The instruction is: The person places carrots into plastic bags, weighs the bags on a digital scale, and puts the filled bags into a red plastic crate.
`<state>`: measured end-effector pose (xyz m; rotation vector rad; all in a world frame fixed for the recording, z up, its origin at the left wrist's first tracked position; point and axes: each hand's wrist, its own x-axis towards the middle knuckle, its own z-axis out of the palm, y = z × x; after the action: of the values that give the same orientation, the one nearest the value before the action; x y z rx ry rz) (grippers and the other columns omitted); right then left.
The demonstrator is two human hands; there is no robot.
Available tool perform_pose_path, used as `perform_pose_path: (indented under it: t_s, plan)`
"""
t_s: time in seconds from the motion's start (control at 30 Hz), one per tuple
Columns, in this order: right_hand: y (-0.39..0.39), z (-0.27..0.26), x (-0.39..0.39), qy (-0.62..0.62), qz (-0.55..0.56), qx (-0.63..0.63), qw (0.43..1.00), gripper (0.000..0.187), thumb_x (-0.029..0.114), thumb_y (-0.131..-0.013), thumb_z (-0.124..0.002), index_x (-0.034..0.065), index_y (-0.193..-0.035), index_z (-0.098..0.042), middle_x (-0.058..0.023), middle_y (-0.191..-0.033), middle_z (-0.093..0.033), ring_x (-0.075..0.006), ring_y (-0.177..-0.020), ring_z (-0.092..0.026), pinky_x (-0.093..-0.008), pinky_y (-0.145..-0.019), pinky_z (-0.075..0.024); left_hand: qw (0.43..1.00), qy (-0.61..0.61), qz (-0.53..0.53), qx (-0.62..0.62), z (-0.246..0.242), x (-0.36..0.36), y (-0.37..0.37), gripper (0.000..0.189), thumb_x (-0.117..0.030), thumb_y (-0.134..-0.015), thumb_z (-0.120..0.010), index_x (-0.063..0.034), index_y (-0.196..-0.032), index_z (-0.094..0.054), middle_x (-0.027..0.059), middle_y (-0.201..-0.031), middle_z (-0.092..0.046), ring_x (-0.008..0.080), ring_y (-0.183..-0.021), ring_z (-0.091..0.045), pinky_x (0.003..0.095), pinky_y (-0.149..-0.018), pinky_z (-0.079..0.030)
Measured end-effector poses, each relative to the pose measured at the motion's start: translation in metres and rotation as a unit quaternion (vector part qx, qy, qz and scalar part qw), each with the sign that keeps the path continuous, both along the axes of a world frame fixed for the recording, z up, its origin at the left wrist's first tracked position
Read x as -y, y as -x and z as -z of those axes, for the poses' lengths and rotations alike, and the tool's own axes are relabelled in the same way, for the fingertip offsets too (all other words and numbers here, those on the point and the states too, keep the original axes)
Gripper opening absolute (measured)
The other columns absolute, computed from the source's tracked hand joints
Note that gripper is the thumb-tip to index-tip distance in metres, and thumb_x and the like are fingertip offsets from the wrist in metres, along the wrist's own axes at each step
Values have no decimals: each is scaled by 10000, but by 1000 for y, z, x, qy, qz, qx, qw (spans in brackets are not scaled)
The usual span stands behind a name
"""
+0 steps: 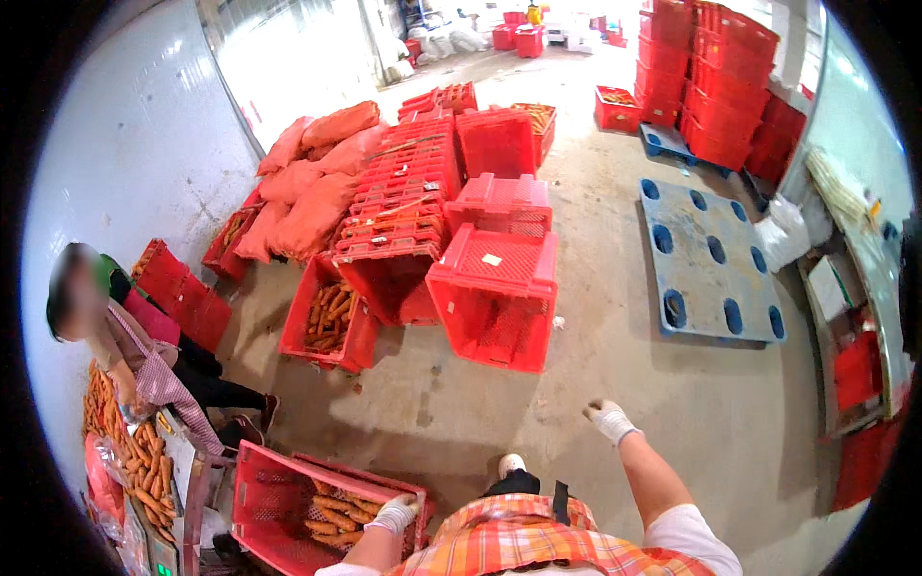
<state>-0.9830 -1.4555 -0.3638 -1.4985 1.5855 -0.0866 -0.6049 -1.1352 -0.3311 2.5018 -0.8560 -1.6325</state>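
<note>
My left hand (398, 513), in a white glove or wrap, grips the near end rim of a red plastic crate (261, 497). Inside that crate several carrots (338, 513) lie in a layer, and it is tilted beside the steel-edged sorting table. My right hand (609, 420), in the same white covering, hangs out to the right over the concrete floor. It holds nothing, and its fingers are loosely curled.
A person (144, 345) stands at the left beside a carrot pile (148, 468). Ahead are nested red crates (403, 194), an upturned crate (497, 288), a crate of carrots (292, 338) and orange mesh sacks (310, 209). A blue plastic pallet (688, 281) lies right.
</note>
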Motion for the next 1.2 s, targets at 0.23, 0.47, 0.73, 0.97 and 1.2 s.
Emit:
perform_pose_path:
  t_s: [0.23,0.47,0.73,0.97,1.2]
  plan:
    - [-203,2,193,270,-168,-129,939,697,279,-725,-653,23,-1308,-369,-214,-1251,-464,-358,-1158,-461,-427,-960,-393,920,169,-348,-57,-12,51,5,385,-182,-855,-598,2,-1186,-528,82,-975,-616,135,-831,-557,269,-739,-469]
    - [-356,50,294,247,-376,-126,884,610,258,-722,-645,12,-1246,-451,-213,-1282,-468,-309,-1202,-459,-427,-974,-387,924,24,-379,-45,-29,41,45,389,-174,-855,-591,8,-1191,-520,85,-989,-614,143,-857,-559,273,-764,-465]
    - [-295,48,288,91,-401,-106,905,452,428,-718,-649,61,-982,-637,-178,-912,-656,-319,-893,-636,-413,-785,-498,908,-43,-414,-46,-11,43,68,393,-164,-855,-583,15,-1197,-512,88,-1004,-611,152,-886,-561,278,-792,-461]
    - [-107,27,319,119,-10,-98,988,405,273,-729,-743,-19,-987,-631,-130,-857,-672,-178,-771,-624,-321,-710,-497,909,47,-415,-15,55,60,26,381,-125,-849,-590,19,-1191,-505,85,-908,-621,172,-752,-577,289,-635,-484]
    - [25,-14,331,126,87,-175,973,473,426,-713,-695,10,-934,-654,-222,-831,-649,-330,-795,-643,-379,-703,-480,948,0,-309,-83,46,124,5,350,-131,-825,-600,12,-1139,-541,91,-913,-618,152,-785,-563,272,-718,-468]
